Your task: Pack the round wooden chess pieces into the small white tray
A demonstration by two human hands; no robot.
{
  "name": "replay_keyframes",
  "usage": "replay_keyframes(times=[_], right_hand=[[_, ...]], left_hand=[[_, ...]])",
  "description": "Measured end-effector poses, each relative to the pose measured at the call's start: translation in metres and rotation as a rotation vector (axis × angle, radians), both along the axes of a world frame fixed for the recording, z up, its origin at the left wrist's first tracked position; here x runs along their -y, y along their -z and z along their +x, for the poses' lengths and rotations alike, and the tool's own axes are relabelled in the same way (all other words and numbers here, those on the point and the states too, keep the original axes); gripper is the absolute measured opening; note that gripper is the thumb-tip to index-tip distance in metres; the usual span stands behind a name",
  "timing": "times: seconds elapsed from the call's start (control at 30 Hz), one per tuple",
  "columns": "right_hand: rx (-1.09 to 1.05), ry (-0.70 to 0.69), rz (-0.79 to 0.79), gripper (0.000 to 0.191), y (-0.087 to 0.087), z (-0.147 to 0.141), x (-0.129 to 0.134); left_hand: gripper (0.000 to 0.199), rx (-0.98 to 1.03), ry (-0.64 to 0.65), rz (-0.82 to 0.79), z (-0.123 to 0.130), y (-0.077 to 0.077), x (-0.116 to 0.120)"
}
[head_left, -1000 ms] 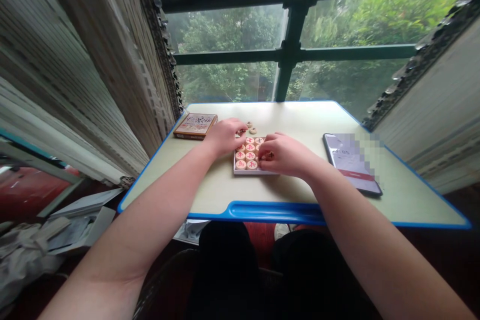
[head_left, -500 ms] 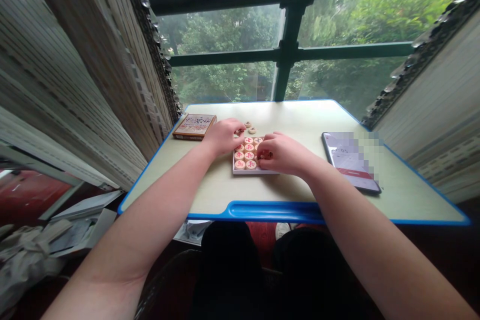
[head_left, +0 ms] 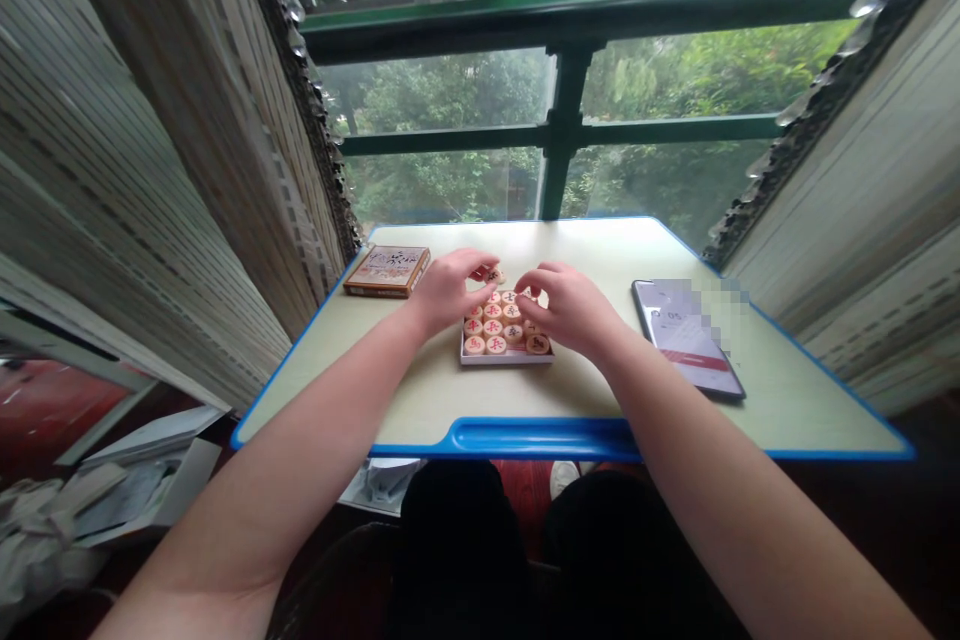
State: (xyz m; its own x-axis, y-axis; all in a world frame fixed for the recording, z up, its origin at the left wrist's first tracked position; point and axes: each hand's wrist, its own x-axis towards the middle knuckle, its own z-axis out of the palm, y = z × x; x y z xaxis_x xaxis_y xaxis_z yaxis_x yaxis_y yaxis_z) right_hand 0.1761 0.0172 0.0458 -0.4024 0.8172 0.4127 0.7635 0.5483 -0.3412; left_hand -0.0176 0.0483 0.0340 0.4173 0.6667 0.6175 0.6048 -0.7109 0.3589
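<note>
My left hand [head_left: 456, 288] reaches over the back left of a shallow white box [head_left: 506, 360]. Its thumb and fingers are bent around a round xiangqi piece [head_left: 495, 276] just beyond the box's back edge. Several wooden xiangqi pieces [head_left: 493, 328] with red or dark characters lie in rows inside the box. A gap shows in the front row, left of a dark-marked piece [head_left: 538, 344] at the right corner. Above the box's right side is my right hand [head_left: 559, 302], its thumb and fingers apart with no piece visible between them; it hides some pieces beneath.
A brown patterned box lid [head_left: 388, 270] lies at the table's back left. On the right rests a phone [head_left: 690, 340], partly blurred out. The table [head_left: 322, 390] has a blue rim and a front groove [head_left: 544, 437]. A green-framed window [head_left: 562, 160] and curtains surround it.
My right hand has lifted from the front right of the box toward its back, uncovering pieces there. My left hand has moved slightly to the loose piece behind the box. The view has tilted up.
</note>
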Motion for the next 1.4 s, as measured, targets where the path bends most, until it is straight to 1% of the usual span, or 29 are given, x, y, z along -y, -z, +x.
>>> replay_keyframes(times=[0.1,0.2,0.37,0.5,0.57,0.67,0.8,0.9,1.03,1.2,1.4], right_hand=[[-0.049,0.043,0.018,0.022,-0.001,0.000,-0.001],[-0.070,0.042,-0.003,0.024,-0.002,-0.002,-0.001],[-0.124,0.022,-0.064,0.032,-0.002,-0.003,-0.002],[-0.189,0.050,-0.109,0.030,-0.002,-0.003,-0.003],[-0.223,0.062,-0.144,0.028,-0.003,-0.002,-0.003],[-0.292,0.075,-0.231,0.026,-0.005,-0.002,-0.003],[-0.443,0.056,-0.376,0.022,-0.006,-0.003,-0.003],[-0.557,0.023,-0.444,0.022,-0.005,-0.004,-0.003],[-0.628,0.012,-0.473,0.023,-0.005,-0.004,-0.003],[-0.625,0.037,-0.432,0.023,-0.005,-0.003,-0.004],[-0.540,0.040,-0.422,0.023,-0.005,-0.003,-0.003]], left_hand=[[0.026,0.052,0.050,-0.009,0.002,-0.002,0.004],[0.026,0.092,0.084,-0.008,0.004,-0.003,0.007],[0.028,0.176,0.193,-0.101,0.007,-0.001,0.008],[0.025,0.169,0.262,-0.140,0.009,0.002,0.010],[0.026,0.183,0.284,-0.136,0.009,0.000,0.012],[0.024,0.192,0.302,-0.074,0.010,-0.003,0.015],[0.023,0.241,0.284,-0.024,0.011,-0.006,0.016],[0.026,0.278,0.254,-0.060,0.011,-0.005,0.015],[0.029,0.282,0.205,-0.123,0.010,-0.005,0.015],[0.023,0.159,0.111,-0.110,0.010,-0.006,0.016],[0.027,0.104,0.126,-0.077,0.009,-0.003,0.013]])
